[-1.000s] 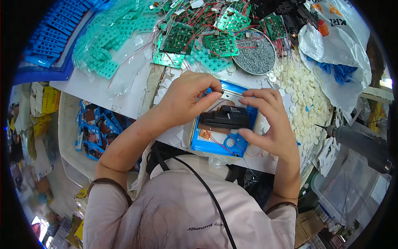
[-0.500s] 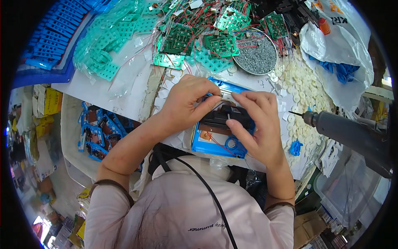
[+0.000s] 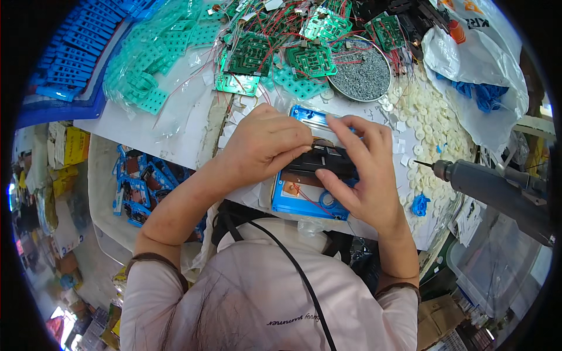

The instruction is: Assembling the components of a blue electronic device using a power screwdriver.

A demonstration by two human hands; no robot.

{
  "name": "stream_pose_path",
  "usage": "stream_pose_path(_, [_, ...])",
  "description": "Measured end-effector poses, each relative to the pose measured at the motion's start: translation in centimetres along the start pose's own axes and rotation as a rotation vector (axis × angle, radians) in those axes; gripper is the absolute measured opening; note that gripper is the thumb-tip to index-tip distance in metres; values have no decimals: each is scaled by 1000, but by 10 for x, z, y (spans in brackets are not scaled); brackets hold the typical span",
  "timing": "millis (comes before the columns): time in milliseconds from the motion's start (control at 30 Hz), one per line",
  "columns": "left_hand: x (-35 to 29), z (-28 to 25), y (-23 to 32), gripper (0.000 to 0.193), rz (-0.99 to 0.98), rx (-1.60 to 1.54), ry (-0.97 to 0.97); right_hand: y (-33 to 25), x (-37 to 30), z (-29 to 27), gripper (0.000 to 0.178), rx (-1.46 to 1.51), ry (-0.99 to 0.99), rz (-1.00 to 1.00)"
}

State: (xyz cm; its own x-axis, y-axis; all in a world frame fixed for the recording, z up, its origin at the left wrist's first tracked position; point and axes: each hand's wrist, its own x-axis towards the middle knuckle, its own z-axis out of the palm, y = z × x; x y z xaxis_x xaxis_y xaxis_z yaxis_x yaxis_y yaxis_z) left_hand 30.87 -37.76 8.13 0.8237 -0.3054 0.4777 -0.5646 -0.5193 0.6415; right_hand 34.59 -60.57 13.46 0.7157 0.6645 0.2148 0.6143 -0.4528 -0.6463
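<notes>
A blue plastic casing lies on the table in front of me, with a copper-coloured piece, thin red wires and a round ring moulded in its near part. Across its middle sits a long black plastic part. My left hand is closed in a pinch at the part's left end; whatever its fingertips hold is hidden. From the other side, my right hand spans the black part, thumb against its near side and fingers over its far side and the casing.
Green circuit boards with red wires pile at the back beside a round tin of screws. White plastic discs spread rightward, near a powered screwdriver. Left stands a bin of blue assemblies; blue casings are stacked beyond.
My left fingertips have drawn together and moved slightly nearer to the black part. My right index finger has shifted a little up and left. The casing has barely moved.
</notes>
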Motion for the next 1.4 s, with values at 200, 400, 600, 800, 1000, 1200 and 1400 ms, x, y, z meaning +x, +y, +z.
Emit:
stream_pose_path(200, [1,5,-1,12,-50,-41,12,0,-8,-3,57,-45,-49,-54])
stream_pose_path(400, [1,1,1,12,-9,-49,-18,1,-5,-5,65,-19,-31,-9])
stream_pose_path(600, [9,-9,6,14,-34,-33,-107,17,-17,-13,57,-116,-86,-34])
stream_pose_path(800, [29,-21,-6,7,-39,-127,-387,18,-14,-13,46,-135,-110,-109])
stream_pose_path(1000, [51,-28,-7,10,44,-74,-545,19,-13,-12,46,-138,-121,-104])
stream_pose_path(1200, [60,-28,-7,11,106,-4,-596,20,-11,-12,50,-142,-144,-119])
stream_pose_path(1400, [64,-30,3,11,124,146,-642,23,-8,-11,50,-132,-128,-171])
